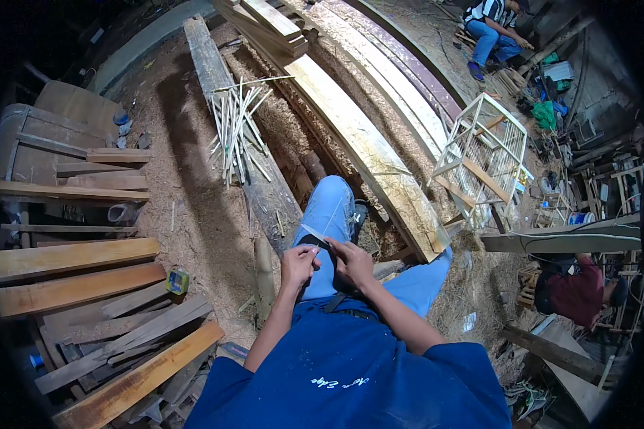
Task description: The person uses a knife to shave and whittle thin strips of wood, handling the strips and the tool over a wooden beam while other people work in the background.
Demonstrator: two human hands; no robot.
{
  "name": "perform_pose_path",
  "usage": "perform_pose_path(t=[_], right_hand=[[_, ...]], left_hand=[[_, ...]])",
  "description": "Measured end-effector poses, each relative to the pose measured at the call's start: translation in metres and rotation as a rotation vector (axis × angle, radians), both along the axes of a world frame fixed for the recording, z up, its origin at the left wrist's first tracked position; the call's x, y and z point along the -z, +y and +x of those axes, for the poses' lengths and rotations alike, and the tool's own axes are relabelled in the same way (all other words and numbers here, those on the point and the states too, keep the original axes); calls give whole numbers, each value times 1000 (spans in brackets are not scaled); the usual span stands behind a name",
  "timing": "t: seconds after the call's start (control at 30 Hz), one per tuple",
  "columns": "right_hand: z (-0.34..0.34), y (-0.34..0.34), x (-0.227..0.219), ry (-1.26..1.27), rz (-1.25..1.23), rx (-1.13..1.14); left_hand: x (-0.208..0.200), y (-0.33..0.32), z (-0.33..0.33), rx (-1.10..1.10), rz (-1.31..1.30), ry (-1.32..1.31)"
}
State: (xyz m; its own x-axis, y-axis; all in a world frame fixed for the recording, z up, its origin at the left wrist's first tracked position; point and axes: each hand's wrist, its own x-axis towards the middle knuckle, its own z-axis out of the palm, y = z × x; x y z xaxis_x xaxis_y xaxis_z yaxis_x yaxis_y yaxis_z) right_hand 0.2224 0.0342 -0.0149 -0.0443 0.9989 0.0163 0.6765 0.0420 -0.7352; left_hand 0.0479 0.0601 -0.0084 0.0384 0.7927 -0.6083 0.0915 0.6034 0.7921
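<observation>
Stick: thin pale sliver [330, 214], lying along the raised knee, near end at both hands.
Left hand [298, 263]: fingers pinched on the stick's near end.
Right hand [350, 261]: fingers curled against the stick beside a dark blade; exact grip unclear.
Surroundings: bundle of pale sticks [237, 129] on a plank ahead; wooden cage [483, 154] right.

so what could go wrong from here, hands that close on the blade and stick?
1. The left hand and right hand nearly touch around a thin stick and what looks like a dark blade; a slip could cut a finger.
2. The work sits right over the blue-trousered knee, so a slipping edge could hit the leg.
3. Loose cut sticks lie on the plank ahead and could roll underfoot.
</observation>
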Motion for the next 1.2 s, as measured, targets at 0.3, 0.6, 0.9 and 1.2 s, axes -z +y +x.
perform_pose_path(t=[0.3,0.6,0.9,1.2], right_hand=[[-1,-2,-2,-141,11,-34],[-5,0,1,-182,41,-20],[1,8,8,-60,75,90],[-5,-1,-1,-39,51,-27]], left_hand=[[-1,-23,-9,-37,23,39],[-7,-54,-29,-32,36,71],[-11,-69,-40,-91,-6,-15],[-10,-23,-2,-97,-40,22]])
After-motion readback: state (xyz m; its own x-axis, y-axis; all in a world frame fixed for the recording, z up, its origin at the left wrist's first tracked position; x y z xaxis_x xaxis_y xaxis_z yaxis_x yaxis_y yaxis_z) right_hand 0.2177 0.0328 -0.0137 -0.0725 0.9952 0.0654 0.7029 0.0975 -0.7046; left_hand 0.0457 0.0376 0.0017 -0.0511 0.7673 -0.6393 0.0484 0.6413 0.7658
